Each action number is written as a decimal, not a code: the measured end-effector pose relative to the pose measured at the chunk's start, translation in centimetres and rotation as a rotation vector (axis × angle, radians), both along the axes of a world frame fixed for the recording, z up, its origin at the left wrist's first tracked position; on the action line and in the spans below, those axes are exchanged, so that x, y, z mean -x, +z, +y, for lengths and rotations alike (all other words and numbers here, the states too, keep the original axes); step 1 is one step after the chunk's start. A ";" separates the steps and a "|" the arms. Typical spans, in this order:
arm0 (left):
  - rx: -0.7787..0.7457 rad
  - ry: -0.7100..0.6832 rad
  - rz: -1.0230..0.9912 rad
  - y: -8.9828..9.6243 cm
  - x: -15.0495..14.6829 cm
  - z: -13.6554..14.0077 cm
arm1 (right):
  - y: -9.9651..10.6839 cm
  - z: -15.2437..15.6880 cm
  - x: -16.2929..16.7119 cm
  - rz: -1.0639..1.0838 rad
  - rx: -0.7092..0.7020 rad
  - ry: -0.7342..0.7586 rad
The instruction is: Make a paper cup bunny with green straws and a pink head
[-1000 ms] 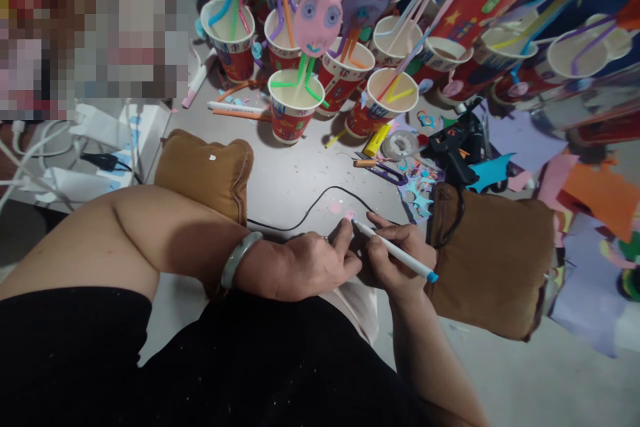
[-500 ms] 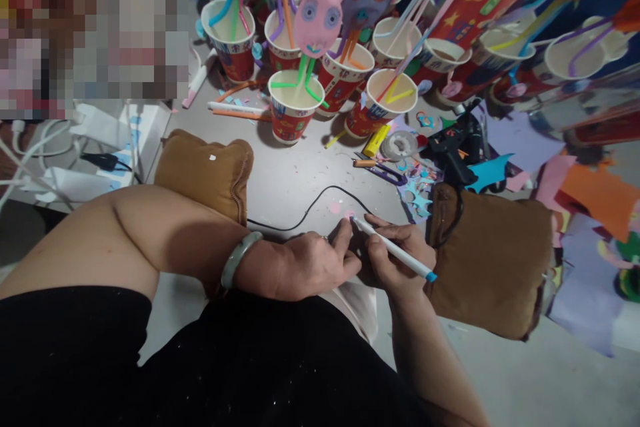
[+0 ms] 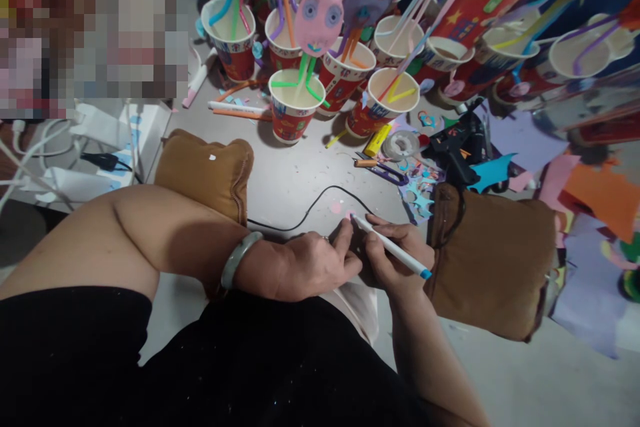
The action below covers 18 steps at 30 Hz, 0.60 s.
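Note:
My right hand (image 3: 397, 250) is closed around a white felt-tip pen (image 3: 400, 253) with a blue end. Its tip touches or hovers just over a small pink paper piece (image 3: 349, 213) on the table; I cannot tell which. My left hand (image 3: 315, 263), with a pale bangle (image 3: 239, 259) on the wrist, lies beside it. The index finger is stretched out and pressed down at the edge of that pink piece, and the other fingers are partly folded and hidden. A second pink paper disc (image 3: 336, 207) lies just to the left, apart from the pen.
Red paper cups (image 3: 293, 123) with straws and paper animal heads crowd the back. Brown cushions (image 3: 205, 173) flank my arms. A thin black cord (image 3: 305, 210) crosses the table. At right are a black glue gun (image 3: 453, 153), tape (image 3: 400, 145), a cutter (image 3: 385, 171) and paper scraps (image 3: 419, 197).
The pen's blue back end has shifted slightly left and up as my right hand tilts a little. My left hand has stayed in place.

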<state>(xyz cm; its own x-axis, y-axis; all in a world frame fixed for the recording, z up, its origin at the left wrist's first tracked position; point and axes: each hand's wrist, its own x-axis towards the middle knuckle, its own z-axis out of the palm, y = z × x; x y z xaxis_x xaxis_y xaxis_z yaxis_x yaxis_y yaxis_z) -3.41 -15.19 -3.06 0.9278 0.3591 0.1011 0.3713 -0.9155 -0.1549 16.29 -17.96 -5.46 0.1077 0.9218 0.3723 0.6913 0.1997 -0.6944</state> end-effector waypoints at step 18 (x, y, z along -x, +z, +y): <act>0.047 0.004 0.015 0.2 -0.1 0.0 | 0.4 0.1 0.1 -0.013 0.015 0.036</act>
